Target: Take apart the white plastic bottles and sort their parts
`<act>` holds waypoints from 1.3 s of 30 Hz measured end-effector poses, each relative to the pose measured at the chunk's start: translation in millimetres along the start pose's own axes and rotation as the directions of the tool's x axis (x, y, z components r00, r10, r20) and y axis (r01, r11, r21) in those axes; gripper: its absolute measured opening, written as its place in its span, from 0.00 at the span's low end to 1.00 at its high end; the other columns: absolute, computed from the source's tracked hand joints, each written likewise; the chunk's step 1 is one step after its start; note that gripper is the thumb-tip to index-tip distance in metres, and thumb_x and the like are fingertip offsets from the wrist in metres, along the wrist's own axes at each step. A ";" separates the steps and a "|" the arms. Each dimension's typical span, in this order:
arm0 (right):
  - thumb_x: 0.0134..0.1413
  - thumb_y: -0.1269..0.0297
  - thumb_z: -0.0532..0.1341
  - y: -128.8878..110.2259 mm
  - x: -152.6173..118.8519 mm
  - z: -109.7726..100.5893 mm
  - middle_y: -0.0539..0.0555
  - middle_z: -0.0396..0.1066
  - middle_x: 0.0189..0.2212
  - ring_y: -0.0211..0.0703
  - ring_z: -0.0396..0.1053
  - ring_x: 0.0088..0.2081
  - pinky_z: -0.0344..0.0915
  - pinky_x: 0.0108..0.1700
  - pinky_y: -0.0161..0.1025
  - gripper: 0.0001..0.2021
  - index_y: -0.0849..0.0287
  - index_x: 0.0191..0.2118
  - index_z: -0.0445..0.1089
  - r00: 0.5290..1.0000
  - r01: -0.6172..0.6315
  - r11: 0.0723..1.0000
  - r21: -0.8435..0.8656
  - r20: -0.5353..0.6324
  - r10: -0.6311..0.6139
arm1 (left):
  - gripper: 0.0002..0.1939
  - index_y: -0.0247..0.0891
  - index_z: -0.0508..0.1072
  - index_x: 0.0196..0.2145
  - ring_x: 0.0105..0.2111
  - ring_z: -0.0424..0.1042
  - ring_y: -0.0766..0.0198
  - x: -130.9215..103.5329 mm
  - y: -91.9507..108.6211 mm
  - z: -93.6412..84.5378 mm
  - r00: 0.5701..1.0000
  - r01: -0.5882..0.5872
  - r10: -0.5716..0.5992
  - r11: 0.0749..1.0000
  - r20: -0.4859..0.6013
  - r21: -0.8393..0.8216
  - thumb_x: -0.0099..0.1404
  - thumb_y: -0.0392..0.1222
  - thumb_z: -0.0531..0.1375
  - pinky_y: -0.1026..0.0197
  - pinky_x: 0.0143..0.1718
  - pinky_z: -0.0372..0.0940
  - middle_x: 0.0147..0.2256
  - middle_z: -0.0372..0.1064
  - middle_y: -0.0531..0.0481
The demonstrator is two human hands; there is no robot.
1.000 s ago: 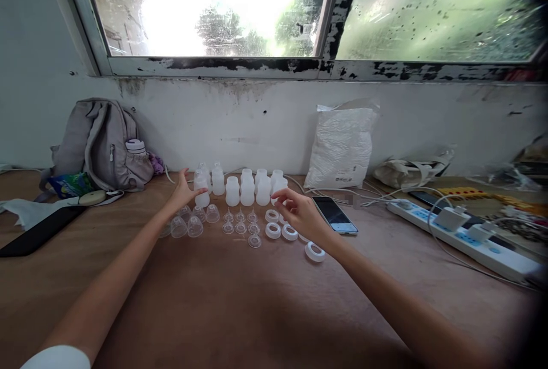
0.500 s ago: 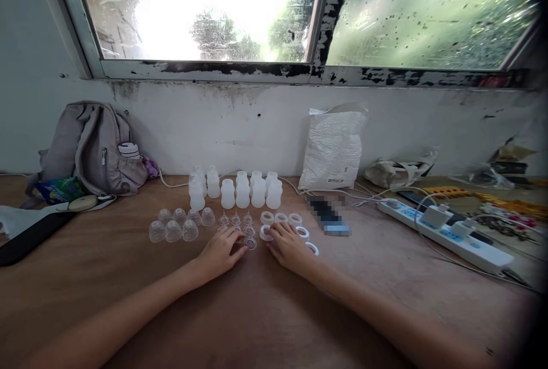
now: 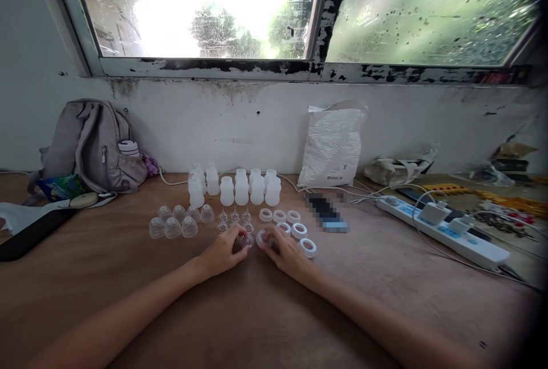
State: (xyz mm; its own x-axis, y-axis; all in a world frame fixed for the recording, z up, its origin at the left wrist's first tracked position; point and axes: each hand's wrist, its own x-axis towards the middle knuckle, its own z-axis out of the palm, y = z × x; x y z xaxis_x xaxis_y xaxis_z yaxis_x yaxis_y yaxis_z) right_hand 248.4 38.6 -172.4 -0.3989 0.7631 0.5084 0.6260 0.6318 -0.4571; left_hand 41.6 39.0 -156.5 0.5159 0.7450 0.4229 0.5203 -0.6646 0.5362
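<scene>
My left hand (image 3: 223, 250) is closed around a clear bottle nipple (image 3: 247, 241) at the near end of the nipple group, thumb and fingers at its edge. My right hand (image 3: 287, 250) has its fingers closed on a white screw ring (image 3: 260, 238), just right of that nipple. More clear nipples (image 3: 234, 217) stand in rows beyond my left hand. Several white rings (image 3: 308, 248) lie flat beyond and beside my right hand. Clear dome caps (image 3: 173, 227) stand to the left. Behind are frosted baby bottles (image 3: 242, 189), without tops.
A grey backpack (image 3: 92, 146) leans on the wall at left, near a black flat object (image 3: 34, 240). A phone-like blurred object (image 3: 327, 213), a white padded bag (image 3: 331, 146) and a power strip (image 3: 445, 235) with cables lie right. A window (image 3: 205, 9) is above.
My right hand has drawn the white ring left, out of the ring group. My left hand has shifted slightly nearer and closed on the near nipple.
</scene>
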 end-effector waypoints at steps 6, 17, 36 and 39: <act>0.50 0.71 0.55 -4.6 -1.2 -2.0 0.57 0.59 0.49 0.45 0.59 0.50 0.62 0.47 0.43 0.22 0.55 0.53 0.53 0.969 0.000 0.980 0.197 -0.242 0.049 | 0.10 0.38 0.63 0.38 0.32 0.64 0.65 2.5 -2.0 -1.1 0.997 0.030 -0.036 0.997 -0.073 -0.077 0.57 0.38 0.54 0.63 0.35 0.61 0.32 0.64 0.50; 0.48 0.70 0.58 -27.7 -8.8 -2.7 0.56 0.61 0.45 0.45 0.61 0.48 0.62 0.49 0.42 0.22 0.55 0.51 0.56 0.955 0.239 0.966 0.102 -0.203 -0.215 | 0.12 0.36 0.64 0.37 0.32 0.66 0.66 -0.9 1.9 11.9 0.968 0.192 -0.250 0.802 -0.025 -0.566 0.54 0.39 0.59 0.62 0.36 0.63 0.31 0.64 0.51; 0.51 0.70 0.55 -32.0 -5.0 -2.7 0.57 0.61 0.46 0.46 0.61 0.48 0.61 0.49 0.44 0.21 0.54 0.52 0.55 0.983 0.170 0.976 0.134 -0.092 -0.159 | 0.21 0.37 0.62 0.45 0.40 0.67 0.62 -5.0 18.1 16.9 0.928 0.282 -0.344 0.389 0.146 -0.877 0.53 0.39 0.61 0.58 0.44 0.60 0.39 0.68 0.46; 0.50 0.70 0.55 -32.1 -4.8 -2.4 0.57 0.61 0.46 0.45 0.61 0.48 0.62 0.49 0.45 0.22 0.54 0.53 0.54 0.983 0.175 0.975 0.135 -0.081 -0.166 | 0.18 0.36 0.66 0.43 0.41 0.66 0.60 -4.5 17.6 17.4 0.916 0.288 -0.365 0.308 0.167 -0.907 0.54 0.41 0.60 0.57 0.43 0.61 0.40 0.68 0.45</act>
State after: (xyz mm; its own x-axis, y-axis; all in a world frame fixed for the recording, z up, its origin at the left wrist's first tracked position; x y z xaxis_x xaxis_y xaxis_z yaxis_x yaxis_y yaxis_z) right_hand 231.9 14.3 -158.4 -0.4415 0.6344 0.6345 0.4497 0.7684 -0.4554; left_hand 60.4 22.9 -161.7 0.3964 0.9154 0.0697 -0.3078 0.0610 0.9495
